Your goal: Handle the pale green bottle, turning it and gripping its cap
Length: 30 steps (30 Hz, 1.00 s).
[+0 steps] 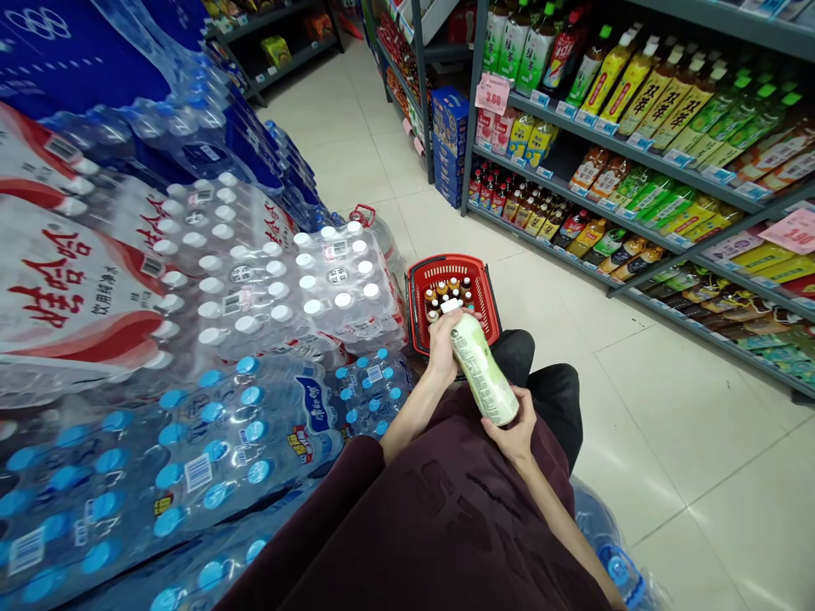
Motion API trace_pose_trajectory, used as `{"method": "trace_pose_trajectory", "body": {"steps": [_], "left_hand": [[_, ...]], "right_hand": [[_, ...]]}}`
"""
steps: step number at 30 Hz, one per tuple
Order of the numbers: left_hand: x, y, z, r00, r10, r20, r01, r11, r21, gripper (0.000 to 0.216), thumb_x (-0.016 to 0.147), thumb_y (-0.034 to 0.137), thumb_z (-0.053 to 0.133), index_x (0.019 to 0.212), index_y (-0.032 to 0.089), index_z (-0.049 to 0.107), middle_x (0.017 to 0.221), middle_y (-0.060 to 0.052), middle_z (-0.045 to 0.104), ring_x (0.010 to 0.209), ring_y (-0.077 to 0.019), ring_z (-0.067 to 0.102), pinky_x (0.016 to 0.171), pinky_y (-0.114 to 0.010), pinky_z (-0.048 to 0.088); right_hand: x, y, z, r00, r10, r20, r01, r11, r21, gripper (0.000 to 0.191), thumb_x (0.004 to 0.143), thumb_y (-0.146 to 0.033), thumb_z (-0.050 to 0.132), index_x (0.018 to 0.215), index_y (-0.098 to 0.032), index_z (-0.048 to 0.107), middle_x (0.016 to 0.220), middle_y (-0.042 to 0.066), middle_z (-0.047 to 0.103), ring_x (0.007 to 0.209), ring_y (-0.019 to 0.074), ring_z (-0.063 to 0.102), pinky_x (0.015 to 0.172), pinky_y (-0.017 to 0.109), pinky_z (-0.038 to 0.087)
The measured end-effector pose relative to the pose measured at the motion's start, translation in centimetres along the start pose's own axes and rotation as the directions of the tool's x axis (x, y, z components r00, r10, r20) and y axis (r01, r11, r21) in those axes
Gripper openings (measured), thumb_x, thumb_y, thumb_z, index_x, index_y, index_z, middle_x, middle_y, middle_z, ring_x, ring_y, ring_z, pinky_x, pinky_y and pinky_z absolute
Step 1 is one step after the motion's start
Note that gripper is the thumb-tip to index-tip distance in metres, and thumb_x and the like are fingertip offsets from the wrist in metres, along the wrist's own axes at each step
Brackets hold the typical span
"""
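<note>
A pale green drink bottle with a white cap lies tilted across my two hands, above my lap. My left hand is closed round its neck end, near the cap. At the base, my right hand grips the bottle between thumb and fingers. Just beyond the bottle, a red shopping basket stands on the floor with several dark, small-capped bottles inside. The bottle and my left hand cover part of the basket's near side.
Shrink-wrapped water packs with white caps and blue caps are stacked on the left. Shelves of bottled drinks run along the right. Blue cartons stand at the shelf end. A large clear water jug sits at lower right.
</note>
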<state>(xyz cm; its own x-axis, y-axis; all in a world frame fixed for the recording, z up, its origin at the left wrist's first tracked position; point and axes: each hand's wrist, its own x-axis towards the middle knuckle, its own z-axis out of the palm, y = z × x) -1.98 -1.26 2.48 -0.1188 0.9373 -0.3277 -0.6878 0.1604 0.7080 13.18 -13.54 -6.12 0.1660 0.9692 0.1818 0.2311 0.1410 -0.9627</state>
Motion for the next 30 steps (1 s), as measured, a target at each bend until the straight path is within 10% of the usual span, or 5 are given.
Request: {"method": "trace_pose_trajectory", "body": {"steps": [7, 13, 19, 30], "left_hand": [[-0.2, -0.1, 0.1, 0.998, 0.029, 0.056, -0.029, 0.999, -0.015, 0.029, 0.078, 0.042, 0.072, 0.086, 0.014, 0.073, 0.088, -0.007, 0.074, 0.077, -0.0201, 0.07, 0.069, -0.03, 0.056], [-0.3, -0.3, 0.2, 0.99, 0.101, 0.1, -0.105, 0.994, 0.032, 0.031, 0.081, 0.043, 0.07, 0.094, 0.015, 0.074, 0.099, -0.008, 0.075, 0.086, -0.0206, 0.068, 0.078, -0.031, 0.054], [-0.3, -0.5, -0.1, 0.981, 0.169, 0.094, -0.178, 0.979, 0.103, 0.025, 0.075, 0.039, 0.075, 0.087, 0.019, 0.069, 0.082, 0.0, 0.066, 0.072, -0.0125, 0.056, 0.065, -0.023, 0.044], [-0.1, -0.6, -0.3, 0.98, 0.174, 0.098, -0.185, 0.977, 0.109, 0.023, 0.077, 0.037, 0.075, 0.083, 0.019, 0.062, 0.082, 0.001, 0.062, 0.074, -0.0126, 0.054, 0.069, -0.023, 0.042]], "right_hand": [[-0.2, 1.0, 0.0, 0.907, 0.254, 0.336, -0.364, 0.874, 0.322, 0.061, 0.076, -0.074, 0.06, 0.092, -0.016, 0.072, 0.076, 0.008, 0.072, 0.07, 0.0258, 0.066, 0.063, 0.037, 0.054], [0.7, -1.2, 0.5, 0.712, 0.311, 0.63, -0.695, 0.436, 0.571, 0.075, 0.089, -0.073, 0.026, 0.078, -0.015, 0.072, 0.057, 0.01, 0.068, 0.061, 0.0269, 0.065, 0.062, 0.038, 0.048], [1.1, -1.4, -0.3, 0.521, 0.278, 0.807, -0.849, 0.074, 0.523, 0.065, 0.085, -0.083, 0.036, 0.069, -0.023, 0.056, 0.045, -0.004, 0.048, 0.046, 0.0189, 0.047, 0.053, 0.031, 0.036], [1.4, -0.9, -0.5, 0.448, 0.163, 0.879, -0.892, 0.009, 0.453, 0.078, 0.086, -0.088, 0.019, 0.064, -0.022, 0.055, 0.034, -0.006, 0.032, 0.046, 0.0148, 0.027, 0.053, 0.027, 0.031]]}}
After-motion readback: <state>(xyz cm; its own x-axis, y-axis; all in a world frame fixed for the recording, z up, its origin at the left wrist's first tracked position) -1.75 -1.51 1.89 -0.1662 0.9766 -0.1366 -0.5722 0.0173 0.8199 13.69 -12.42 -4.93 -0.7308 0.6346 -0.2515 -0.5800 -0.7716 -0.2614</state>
